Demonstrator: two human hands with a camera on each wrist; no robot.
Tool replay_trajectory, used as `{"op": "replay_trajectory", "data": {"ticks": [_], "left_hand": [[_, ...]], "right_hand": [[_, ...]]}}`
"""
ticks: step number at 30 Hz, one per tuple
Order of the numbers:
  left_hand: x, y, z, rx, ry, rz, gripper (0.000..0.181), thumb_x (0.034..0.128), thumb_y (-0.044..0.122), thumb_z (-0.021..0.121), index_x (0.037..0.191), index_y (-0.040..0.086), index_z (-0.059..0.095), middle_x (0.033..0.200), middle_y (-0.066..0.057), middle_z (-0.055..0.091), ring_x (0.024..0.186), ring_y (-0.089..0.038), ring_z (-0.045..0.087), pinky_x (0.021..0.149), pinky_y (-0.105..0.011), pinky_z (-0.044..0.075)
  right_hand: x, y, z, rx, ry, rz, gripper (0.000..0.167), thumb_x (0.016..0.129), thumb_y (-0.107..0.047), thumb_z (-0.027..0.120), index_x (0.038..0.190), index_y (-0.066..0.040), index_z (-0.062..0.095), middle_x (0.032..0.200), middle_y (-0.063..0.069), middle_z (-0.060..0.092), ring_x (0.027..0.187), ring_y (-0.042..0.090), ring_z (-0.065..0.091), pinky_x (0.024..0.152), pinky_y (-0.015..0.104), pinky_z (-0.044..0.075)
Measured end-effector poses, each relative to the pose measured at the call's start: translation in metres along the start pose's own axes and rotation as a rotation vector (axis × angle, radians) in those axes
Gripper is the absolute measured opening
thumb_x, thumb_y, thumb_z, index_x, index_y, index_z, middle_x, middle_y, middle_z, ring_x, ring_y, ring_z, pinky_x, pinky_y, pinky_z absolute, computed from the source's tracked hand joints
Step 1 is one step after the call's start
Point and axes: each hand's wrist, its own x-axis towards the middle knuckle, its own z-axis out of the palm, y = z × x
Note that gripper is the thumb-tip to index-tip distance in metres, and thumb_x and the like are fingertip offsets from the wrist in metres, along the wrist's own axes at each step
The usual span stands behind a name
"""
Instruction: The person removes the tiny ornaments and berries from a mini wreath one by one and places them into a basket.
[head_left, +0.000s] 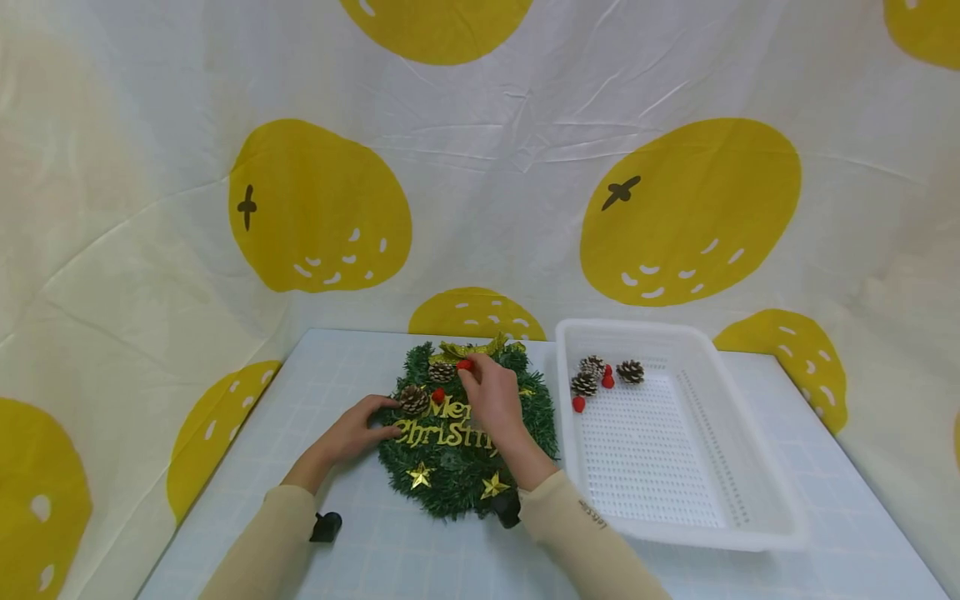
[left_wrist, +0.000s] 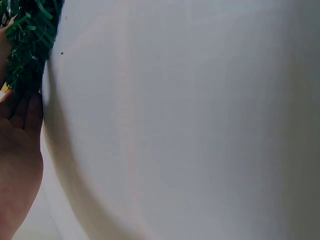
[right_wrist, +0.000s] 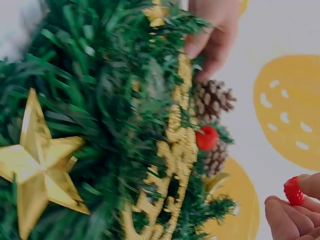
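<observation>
"Red berry [head_left: 465, 365], right out at the fingertips of the right hand [head_left: 495, 396]. See it?"

"I do. Pinched between thumb and finger, up by the top of the Christmas wreath [head_left: 455, 477]?"

"Yes, just right of the upper pine cone [head_left: 442, 372] and below the gold bow [head_left: 487, 346]. From the right wrist it shows clear of the greenery, on the wreath side of the fingers."

"Which way does it point?"

"Too nearly round for me to tell a long axis. The gap between berry and greenery is what counts, I'd judge."

"And the left hand [head_left: 363, 429]?"

"Farther from the berry, at the wreath's left rim, beside the lower pine cone [head_left: 412, 400]. Thumb and fingers sit astride the rim; I'd call it a pinch, though the tips are partly lost in the green."

"So the right hand is nearer, and the left steadies?"

"That's my reading. Mind the second berry [head_left: 438, 396], though: it sits just above the gold lettering [head_left: 442, 433], easily knocked, I'd guess."
</observation>
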Motion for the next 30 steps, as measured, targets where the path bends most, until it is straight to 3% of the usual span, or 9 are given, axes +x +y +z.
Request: {"op": "replay_trajectory", "data": {"ticks": [6,15,30], "left_hand": [[-0.001,0.0,0.0,-0.014,-0.003,-0.003,0.056,0.0893,0.038,0.072,0.133,0.008,0.056,0.138,-0.017,0.05,0.132,-0.039,0.041,0.108,-0.058,0.032],[-0.002,0.001,-0.001,-0.02,-0.004,-0.009,0.056,0.0896,0.039,0.071,0.134,0.009,0.056,0.14,-0.017,0.049,0.133,-0.04,0.04,0.108,-0.059,0.031],[-0.001,0.002,-0.002,-0.015,-0.003,0.005,0.054,0.0897,0.035,0.072,0.133,0.007,0.057,0.138,-0.018,0.05,0.132,-0.041,0.041,0.108,-0.059,0.031]], "right_hand": [[0.008,-0.006,-0.013,-0.031,-0.006,0.005,0.029,0.096,-0.012,0.064,0.122,0.002,0.065,0.095,0.013,0.073,0.072,0.021,0.068,0.066,0.036,0.057],[0.024,-0.002,-0.038,-0.056,0.009,0.065,0.035,0.097,-0.015,0.063,0.127,0.002,0.062,0.111,0.017,0.07,0.096,0.027,0.069,0.08,0.039,0.057],[0.046,0.015,-0.088,-0.063,0.064,0.121,0.04,0.1,-0.02,0.059,0.135,0.0,0.057,0.121,0.018,0.066,0.105,0.029,0.067,0.083,0.042,0.056]]}}
